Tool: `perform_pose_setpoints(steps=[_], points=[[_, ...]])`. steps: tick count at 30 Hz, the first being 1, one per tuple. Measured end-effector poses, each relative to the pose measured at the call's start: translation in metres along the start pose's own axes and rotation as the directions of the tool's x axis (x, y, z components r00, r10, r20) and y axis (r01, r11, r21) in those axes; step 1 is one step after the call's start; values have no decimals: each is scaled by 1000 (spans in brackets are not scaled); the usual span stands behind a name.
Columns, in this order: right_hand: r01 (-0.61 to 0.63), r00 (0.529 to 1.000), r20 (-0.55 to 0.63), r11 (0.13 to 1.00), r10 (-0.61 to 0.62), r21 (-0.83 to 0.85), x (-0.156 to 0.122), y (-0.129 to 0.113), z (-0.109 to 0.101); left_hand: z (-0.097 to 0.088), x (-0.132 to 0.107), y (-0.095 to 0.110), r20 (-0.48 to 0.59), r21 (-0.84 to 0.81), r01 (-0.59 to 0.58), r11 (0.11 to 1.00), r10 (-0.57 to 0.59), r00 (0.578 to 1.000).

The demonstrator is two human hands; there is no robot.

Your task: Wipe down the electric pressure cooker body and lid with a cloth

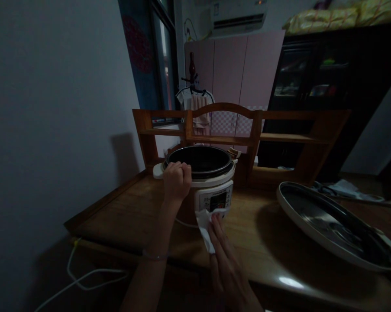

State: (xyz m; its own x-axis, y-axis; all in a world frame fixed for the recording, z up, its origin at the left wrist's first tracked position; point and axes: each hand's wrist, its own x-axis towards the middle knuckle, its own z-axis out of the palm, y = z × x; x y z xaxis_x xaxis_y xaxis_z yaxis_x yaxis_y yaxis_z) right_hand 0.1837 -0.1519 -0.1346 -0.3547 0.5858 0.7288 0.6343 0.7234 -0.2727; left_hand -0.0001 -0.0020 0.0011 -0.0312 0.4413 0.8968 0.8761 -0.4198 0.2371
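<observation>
A white electric cooker (198,185) with a dark inner pot (198,160) stands lidless on the wooden desk (247,247). My left hand (177,182) is closed over the near left part of its rim. Against the lower front, just under the control panel (216,200), my right hand (226,255) presses a folded white tissue (206,229) with its fingers held long and close together. Part of the tissue is hidden under those fingers. To the right lies the cooker's round lid (331,225), its dark inner side facing up.
A low wooden shelf (224,141) runs along the back of the desk, close behind the cooker. At the left rises a bare wall (68,108), and a white cord (98,272) hangs below the desk edge. Beyond stand pink cabinets (229,69) and a dark cupboard (312,73).
</observation>
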Motion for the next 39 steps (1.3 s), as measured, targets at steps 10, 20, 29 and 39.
perform_pose_setpoints(steps=[10, 20, 29, 39], points=[[64, 998, 26, 995, -62, -73, 48, 2, 24, 1, -1, -1, -22, 9, -21, 1000, 21, 1000], [91, 996, 32, 983, -87, -162, 36, -4, 38, 0, 0, 1, -21, -4, -5, 1000, 5, 1000], [51, 995, 99, 980, -32, -191, 16, -2, 62, -1, 0, 1, 3, 4, 4, 1000, -4, 1000], [196, 978, -60, 976, -202, -94, 1, 1, 48, -1, 0, 2, -31, -50, -13, 999, 12, 999]])
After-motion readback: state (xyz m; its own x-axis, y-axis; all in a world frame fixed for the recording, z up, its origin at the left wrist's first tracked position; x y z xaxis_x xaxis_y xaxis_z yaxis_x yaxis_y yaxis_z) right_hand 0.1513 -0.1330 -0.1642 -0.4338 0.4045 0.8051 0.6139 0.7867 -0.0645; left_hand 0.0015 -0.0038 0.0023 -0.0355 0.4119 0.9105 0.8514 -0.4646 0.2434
